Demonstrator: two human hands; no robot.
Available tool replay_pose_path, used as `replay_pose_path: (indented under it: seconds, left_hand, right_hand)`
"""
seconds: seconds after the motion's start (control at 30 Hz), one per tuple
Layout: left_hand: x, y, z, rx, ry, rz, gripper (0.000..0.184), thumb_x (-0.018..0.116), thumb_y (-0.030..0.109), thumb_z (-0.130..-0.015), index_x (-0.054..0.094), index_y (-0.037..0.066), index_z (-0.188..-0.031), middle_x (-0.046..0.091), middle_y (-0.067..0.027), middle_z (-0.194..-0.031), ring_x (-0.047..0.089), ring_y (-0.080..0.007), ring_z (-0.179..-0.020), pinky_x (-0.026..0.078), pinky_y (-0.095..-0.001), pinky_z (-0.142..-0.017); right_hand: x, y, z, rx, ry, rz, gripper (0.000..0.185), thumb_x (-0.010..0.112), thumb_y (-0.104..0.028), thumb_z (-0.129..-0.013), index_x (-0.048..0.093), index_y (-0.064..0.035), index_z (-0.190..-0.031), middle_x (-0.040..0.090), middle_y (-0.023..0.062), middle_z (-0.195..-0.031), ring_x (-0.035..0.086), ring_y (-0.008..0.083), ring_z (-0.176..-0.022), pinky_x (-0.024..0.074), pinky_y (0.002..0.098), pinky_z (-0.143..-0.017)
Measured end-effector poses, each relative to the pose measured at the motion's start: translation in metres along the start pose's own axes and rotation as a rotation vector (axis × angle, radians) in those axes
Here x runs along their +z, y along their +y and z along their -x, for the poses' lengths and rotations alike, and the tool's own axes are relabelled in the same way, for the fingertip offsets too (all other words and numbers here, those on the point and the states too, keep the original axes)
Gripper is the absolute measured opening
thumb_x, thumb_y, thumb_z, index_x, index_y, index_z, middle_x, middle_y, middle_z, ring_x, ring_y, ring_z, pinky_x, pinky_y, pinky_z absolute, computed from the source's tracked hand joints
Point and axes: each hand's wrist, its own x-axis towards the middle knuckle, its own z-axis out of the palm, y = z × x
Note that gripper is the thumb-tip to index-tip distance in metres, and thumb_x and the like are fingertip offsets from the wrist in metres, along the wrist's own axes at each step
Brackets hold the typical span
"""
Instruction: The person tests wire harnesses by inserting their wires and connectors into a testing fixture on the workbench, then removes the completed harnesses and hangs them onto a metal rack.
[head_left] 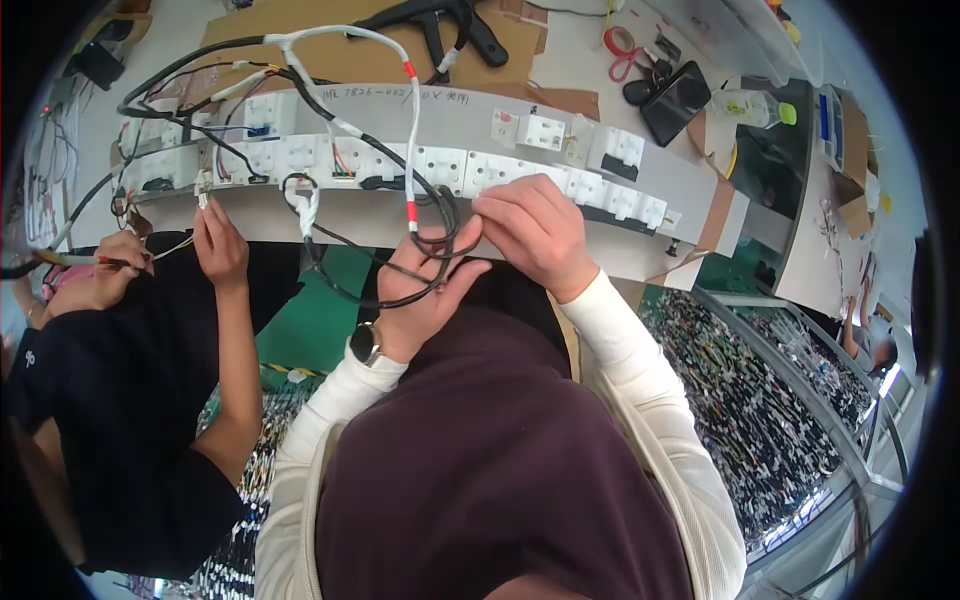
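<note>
A wiring harness of black cable [345, 302] with white-wrapped branches and red bands loops over the board's front edge. My left hand [415, 285], wearing a watch, is closed around the coiled black cable, its thumb pointing right. Close beside it, my right hand [540, 235] pinches at the right side of the coil; the fingertips partly hide what lies between them. Behind both hands runs a row of white connector blocks [440, 170] on a grey board [380, 120]. Some harness wires run into blocks on the left.
To the left, a co-worker's hand [220, 245] holds a small white connector [203, 188]. Behind the board lie cardboard [330, 60], a black tool with a handle [430, 30], red-handled scissors [620, 55], a black phone-like object [676, 103] and a plastic bottle [750, 108].
</note>
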Motion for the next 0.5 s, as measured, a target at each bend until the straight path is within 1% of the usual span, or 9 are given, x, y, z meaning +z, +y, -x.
replay_pose_path:
  seconds: [0.1,0.17,0.23,0.3,0.33,0.37,0.43,0.47,0.5]
  left_hand:
    - [-0.017,-0.023,0.026,-0.145,-0.189,0.059,0.034,0.080,0.011,-0.080,0.073,0.004,-0.112,0.068,-0.0092,-0.095,0.064,-0.0246,-0.075,0.053,-0.0317,-0.066]
    - [-0.033,-0.039,0.040,-0.131,-0.276,-0.004,0.026,0.076,0.013,-0.085,0.072,0.003,-0.109,0.068,-0.0095,-0.095,0.066,-0.0233,-0.076,0.052,-0.0309,-0.066]
    - [-0.048,-0.053,0.062,-0.484,-0.541,-0.005,0.026,0.071,0.014,-0.090,0.071,0.003,-0.114,0.066,-0.0124,-0.103,0.067,-0.0234,-0.086,0.053,-0.0330,-0.074]
    - [-0.056,-0.084,0.093,-0.562,-0.485,0.050,0.027,0.068,0.018,-0.094,0.071,0.003,-0.116,0.064,-0.0122,-0.101,0.066,-0.0223,-0.087,0.052,-0.0320,-0.078]
    - [-0.062,-0.104,0.109,-0.646,-0.490,0.130,0.028,0.065,0.021,-0.096,0.070,0.002,-0.117,0.065,-0.0112,-0.104,0.066,-0.0205,-0.091,0.049,-0.0294,-0.086]
    - [-0.065,-0.127,0.130,-0.668,-0.441,0.147,0.025,0.067,0.018,-0.094,0.070,0.000,-0.111,0.071,-0.0116,-0.104,0.067,-0.0230,-0.094,0.050,-0.0312,-0.086]
    - [-0.070,-0.189,0.197,-0.845,-0.384,0.192,0.026,0.063,0.020,-0.099,0.071,0.001,-0.114,0.072,-0.0094,-0.107,0.064,-0.0136,-0.094,0.047,-0.0285,-0.088]
    - [-0.075,-0.198,0.219,-0.882,-0.365,0.153,0.028,0.063,0.022,-0.099,0.071,0.000,-0.115,0.073,-0.0092,-0.104,0.064,-0.0128,-0.093,0.048,-0.0291,-0.087]
    - [-0.082,-0.208,0.241,-0.908,-0.354,0.112,0.030,0.063,0.024,-0.099,0.071,0.000,-0.115,0.074,-0.0091,-0.101,0.064,-0.0120,-0.092,0.048,-0.0297,-0.086]
  right_hand:
    - [-0.005,0.006,0.002,0.009,0.015,0.043,0.033,0.078,0.001,-0.064,0.070,-0.0048,-0.095,0.066,0.0061,-0.090,0.061,0.0250,-0.079,0.0517,0.0333,-0.067]
    - [-0.005,0.008,0.004,0.025,0.017,0.043,0.032,0.077,0.003,-0.064,0.069,-0.0049,-0.094,0.066,0.0065,-0.091,0.061,0.0256,-0.081,0.0515,0.0341,-0.068]
    - [-0.006,0.008,0.000,0.000,-0.031,-0.002,0.031,0.077,0.004,-0.064,0.069,-0.0044,-0.093,0.065,0.0064,-0.090,0.061,0.0255,-0.081,0.0514,0.0347,-0.069]
    - [-0.010,0.008,-0.006,0.004,-0.080,-0.004,0.031,0.077,0.004,-0.064,0.069,-0.0050,-0.093,0.065,0.0062,-0.089,0.061,0.0255,-0.081,0.0514,0.0350,-0.069]
    - [-0.011,0.008,-0.009,0.003,-0.116,-0.013,0.031,0.078,0.004,-0.064,0.069,-0.0055,-0.092,0.065,0.0060,-0.088,0.060,0.0255,-0.081,0.0513,0.0353,-0.069]
    - [-0.012,0.008,-0.012,-0.008,-0.128,-0.015,0.031,0.078,0.004,-0.064,0.069,-0.0055,-0.092,0.065,0.0060,-0.088,0.060,0.0255,-0.081,0.0513,0.0353,-0.069]
    - [-0.017,0.010,-0.019,0.046,-0.191,-0.062,0.031,0.079,0.003,-0.064,0.070,-0.0068,-0.091,0.065,0.0062,-0.088,0.060,0.0251,-0.081,0.0510,0.0346,-0.068]
    - [-0.018,0.010,-0.019,0.059,-0.215,-0.039,0.031,0.080,0.001,-0.064,0.071,-0.0099,-0.091,0.062,0.0054,-0.090,0.059,0.0265,-0.088,0.0505,0.0370,-0.074]
    - [-0.018,0.008,-0.021,0.050,-0.208,-0.024,0.031,0.080,0.001,-0.064,0.071,-0.0099,-0.091,0.062,0.0054,-0.090,0.059,0.0265,-0.088,0.0505,0.0370,-0.074]
